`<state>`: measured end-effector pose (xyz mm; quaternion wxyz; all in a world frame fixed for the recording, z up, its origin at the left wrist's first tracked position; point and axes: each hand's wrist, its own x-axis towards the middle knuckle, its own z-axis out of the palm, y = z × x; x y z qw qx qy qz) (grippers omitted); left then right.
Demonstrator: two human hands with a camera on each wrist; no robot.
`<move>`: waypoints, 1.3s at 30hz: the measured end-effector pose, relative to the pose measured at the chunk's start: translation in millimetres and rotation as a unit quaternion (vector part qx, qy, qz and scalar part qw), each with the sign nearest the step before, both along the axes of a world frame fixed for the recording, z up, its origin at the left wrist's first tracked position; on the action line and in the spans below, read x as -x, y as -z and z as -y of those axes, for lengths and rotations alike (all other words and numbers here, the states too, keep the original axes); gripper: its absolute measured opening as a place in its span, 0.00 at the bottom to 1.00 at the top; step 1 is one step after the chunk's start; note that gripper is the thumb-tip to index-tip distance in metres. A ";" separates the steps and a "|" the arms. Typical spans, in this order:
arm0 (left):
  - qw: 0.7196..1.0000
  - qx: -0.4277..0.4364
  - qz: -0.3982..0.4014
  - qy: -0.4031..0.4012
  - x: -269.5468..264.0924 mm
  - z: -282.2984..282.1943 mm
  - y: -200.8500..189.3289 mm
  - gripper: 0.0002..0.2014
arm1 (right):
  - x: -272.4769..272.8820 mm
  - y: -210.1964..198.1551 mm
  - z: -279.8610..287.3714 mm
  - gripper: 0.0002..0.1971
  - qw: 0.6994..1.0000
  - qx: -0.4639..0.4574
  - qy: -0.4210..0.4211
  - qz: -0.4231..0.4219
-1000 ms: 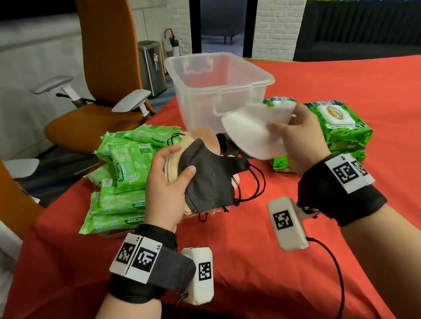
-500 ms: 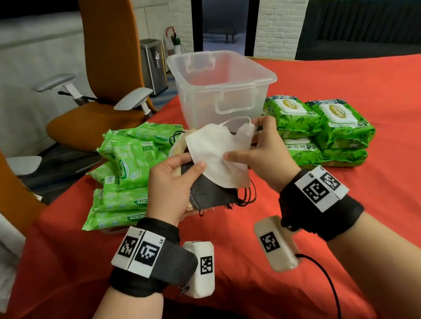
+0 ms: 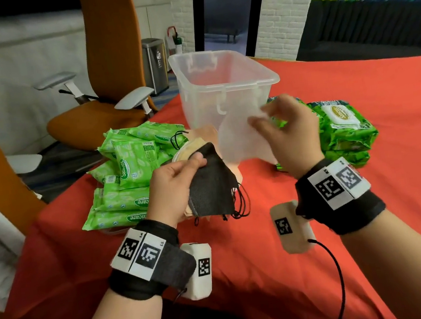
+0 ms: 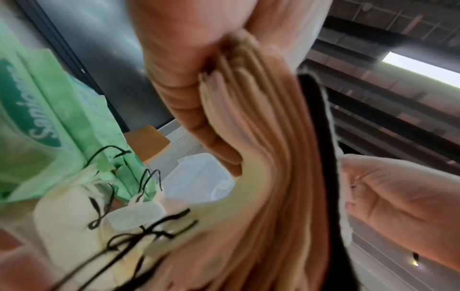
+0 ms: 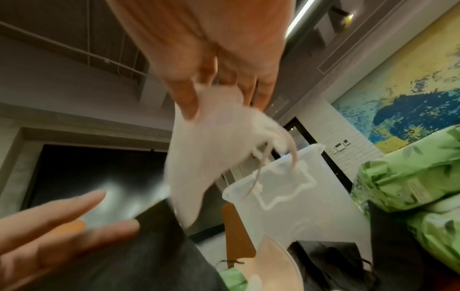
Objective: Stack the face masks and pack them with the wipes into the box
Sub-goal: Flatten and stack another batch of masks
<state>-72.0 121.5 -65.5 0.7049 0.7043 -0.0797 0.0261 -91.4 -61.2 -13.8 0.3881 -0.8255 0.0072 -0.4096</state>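
Observation:
My left hand [image 3: 177, 180] grips a stack of folded face masks [image 3: 211, 186], a black one on top and several beige ones [image 4: 261, 157] under it, black ear loops hanging off the end. My right hand [image 3: 285, 132] pinches a white mask [image 3: 239, 141] by its top edge just right of the stack; the white mask [image 5: 206, 157] hangs down, blurred. The clear plastic box [image 3: 224, 89] stands open behind both hands. Green wipes packs lie in a pile on the left [image 3: 130, 176] and a pile on the right [image 3: 343, 130].
The red-covered table [image 3: 372, 204] has bare cloth in front of and to the right of the hands. An orange office chair [image 3: 102, 93] stands past the table's left edge, another orange seat back at the near left.
The white mask went from laid over the stack half a second ago to lifted up and right, off the black mask. The left hand's thumb has closed back onto the black mask.

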 end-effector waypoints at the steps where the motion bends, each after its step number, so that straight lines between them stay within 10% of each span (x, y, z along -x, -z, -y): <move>1: 1.000 0.011 -0.022 0.004 -2.2 -0.1 0.8 0.16 | 4.4 -3.5 -0.4 0.09 0.997 -0.010 -0.011 0.075; 5: 0.983 0.125 -0.116 0.068 -4.0 2.6 -1.1 0.30 | 15.8 4.9 -14.4 0.09 0.969 0.134 -0.203 0.048; 10: 0.990 0.092 -0.069 0.080 3.7 4.3 -0.9 0.05 | 19.5 25.2 -18.7 0.12 0.921 0.162 -0.309 -0.174; 13: 0.994 0.059 -0.052 0.070 0.9 0.8 4.9 0.08 | 14.7 15.2 -12.7 0.10 0.960 0.008 -0.238 -0.146; 17: 0.996 0.036 -0.014 0.078 2.6 3.5 2.2 0.08 | -0.3 13.2 -11.0 0.09 0.977 0.050 -0.102 -0.178; 27: 0.995 0.031 0.026 0.091 7.7 2.3 -0.5 0.09 | 0.5 15.0 -15.3 0.13 0.962 -0.017 -0.202 -0.183; 39: 0.981 -0.045 0.140 0.126 3.5 -3.0 9.2 0.29 | 0.4 8.0 -17.5 0.18 0.936 0.174 -0.175 -0.253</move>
